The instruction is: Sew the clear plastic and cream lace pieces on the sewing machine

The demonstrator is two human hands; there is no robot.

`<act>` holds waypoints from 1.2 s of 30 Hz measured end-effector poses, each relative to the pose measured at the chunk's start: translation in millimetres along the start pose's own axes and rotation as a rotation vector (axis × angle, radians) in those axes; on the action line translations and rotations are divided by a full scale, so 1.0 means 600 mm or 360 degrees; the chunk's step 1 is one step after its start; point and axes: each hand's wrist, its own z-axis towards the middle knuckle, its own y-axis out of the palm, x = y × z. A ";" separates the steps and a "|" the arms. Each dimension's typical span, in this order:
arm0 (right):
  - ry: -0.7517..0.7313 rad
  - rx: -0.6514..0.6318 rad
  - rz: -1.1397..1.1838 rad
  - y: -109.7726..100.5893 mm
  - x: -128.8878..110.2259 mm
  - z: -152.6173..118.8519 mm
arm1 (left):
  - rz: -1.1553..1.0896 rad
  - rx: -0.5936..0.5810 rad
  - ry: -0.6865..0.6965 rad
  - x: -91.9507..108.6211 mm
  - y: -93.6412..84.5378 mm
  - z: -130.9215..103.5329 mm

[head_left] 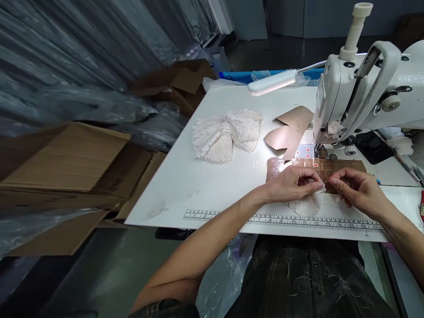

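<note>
Below the needle area of a white sewing machine [331, 97], my left hand [296, 183] pinches the upper edge of a small white lace piece [306, 206]. The lace hangs under its fingers, over the table near the printed ruler. Just to the right, my right hand [359, 190] is closed in a pinch on a thin thread that runs to the lace at the left fingertips. Behind both hands lies a brown taped plate [351, 167]. Two gathered bunches of white lace [213, 139] rest on the table further left.
Brown paper pattern pieces [293, 128] lie left of the machine, under a lamp [272, 82]. A ruler strip [278, 221] runs along the front edge of the white table [172, 194]. Scissors and tools are at the right. Cardboard boxes [66, 159] and plastic stand at the left.
</note>
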 end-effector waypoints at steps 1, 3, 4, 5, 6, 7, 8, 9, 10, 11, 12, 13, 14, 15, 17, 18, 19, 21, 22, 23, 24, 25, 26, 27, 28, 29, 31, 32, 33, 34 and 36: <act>-0.0038 0.0041 0.0034 0.003 0.000 0.001 | -0.0012 -0.0001 -0.0013 0.000 0.001 0.000; -0.0138 0.0095 0.0107 0.011 0.000 0.001 | -0.0033 -0.0005 -0.0028 0.002 0.002 0.001; -0.0191 0.0113 0.0140 0.014 0.000 0.002 | -0.0038 -0.0007 -0.0028 0.003 0.002 0.001; -0.0234 0.0127 0.0163 0.017 -0.001 0.001 | -0.0039 -0.0007 -0.0023 0.003 0.002 0.000; -0.0262 0.0142 0.0173 0.017 -0.002 0.001 | -0.0036 -0.0005 -0.0018 0.004 0.002 0.000; -0.0276 0.0162 0.0176 0.015 -0.004 0.000 | -0.0030 -0.0001 -0.0014 0.004 0.002 0.000; -0.0272 0.0172 0.0169 0.011 -0.007 -0.001 | -0.0026 0.0003 -0.0009 0.004 0.002 0.000; -0.0246 0.0160 0.0151 0.005 -0.009 -0.002 | -0.0023 0.0006 -0.0002 0.004 0.001 0.000; -0.0203 0.0118 0.0123 -0.001 -0.012 -0.003 | -0.0021 0.0008 0.0006 0.004 0.001 0.000; -0.0148 0.0045 0.0089 -0.007 -0.015 -0.005 | -0.0019 0.0007 0.0011 0.003 0.000 0.000; -0.0085 -0.0052 0.0051 -0.013 -0.018 -0.006 | -0.0018 0.0009 0.0013 0.002 0.000 0.000; -0.0020 -0.0155 0.0013 -0.017 -0.020 -0.008 | -0.0017 0.0008 0.0011 0.001 0.000 0.000; 0.0041 -0.0239 -0.0017 -0.020 -0.021 -0.008 | -0.0013 0.0009 0.0004 0.000 0.000 0.000; 0.0086 -0.0287 -0.0030 -0.021 -0.022 -0.009 | -0.0011 0.0014 -0.0002 -0.001 0.000 0.001; 0.0139 -0.0299 -0.0024 -0.019 -0.019 -0.007 | -0.0017 0.0012 0.0003 -0.002 0.000 0.000; 0.0148 -0.0277 -0.0013 -0.017 -0.016 -0.006 | -0.0023 0.0009 0.0016 -0.003 -0.001 0.000; 0.0147 -0.0249 0.0001 -0.014 -0.011 -0.004 | -0.0030 0.0002 0.0032 -0.003 -0.001 0.000; 0.0112 -0.0198 0.0048 -0.007 -0.002 -0.001 | -0.0044 -0.0008 0.0058 -0.003 -0.001 0.000; 0.0067 -0.0166 0.0090 -0.002 0.003 0.000 | -0.0047 -0.0014 0.0064 -0.003 -0.001 0.000; -0.0004 -0.0120 0.0147 0.005 0.007 0.001 | -0.0050 -0.0018 0.0069 -0.003 0.000 0.000; -0.0093 -0.0059 0.0211 0.013 0.009 0.002 | -0.0053 -0.0021 0.0079 -0.002 0.000 0.000; -0.0190 0.0012 0.0273 0.023 0.009 0.002 | -0.0054 -0.0020 0.0098 -0.001 0.001 0.000; -0.0286 0.0088 0.0332 0.033 0.008 0.003 | -0.0053 -0.0022 0.0125 0.000 0.001 0.000; -0.0370 0.0160 0.0388 0.045 0.006 0.003 | -0.0047 -0.0032 0.0154 0.001 0.000 0.000; -0.0428 0.0219 0.0450 0.056 0.003 0.003 | -0.0034 -0.0055 0.0186 0.002 -0.002 0.000; -0.0449 0.0253 0.0523 0.067 -0.001 0.002 | -0.0009 -0.0090 0.0224 0.001 -0.005 -0.001; -0.0354 0.0243 0.0702 0.082 -0.006 -0.009 | 0.0116 -0.0188 0.0314 -0.003 -0.016 -0.001; -0.0238 0.0208 0.0788 0.086 -0.007 -0.020 | 0.0226 -0.0202 0.0360 -0.006 -0.023 -0.001; -0.0090 0.0151 0.0851 0.085 -0.007 -0.034 | 0.0357 -0.0174 0.0391 -0.011 -0.031 0.000; 0.0074 0.0064 0.0881 0.081 -0.005 -0.051 | 0.0483 -0.0105 0.0399 -0.015 -0.039 0.001; 0.0358 -0.0203 0.0800 0.061 0.000 -0.087 | 0.0620 0.0077 0.0353 -0.022 -0.050 0.002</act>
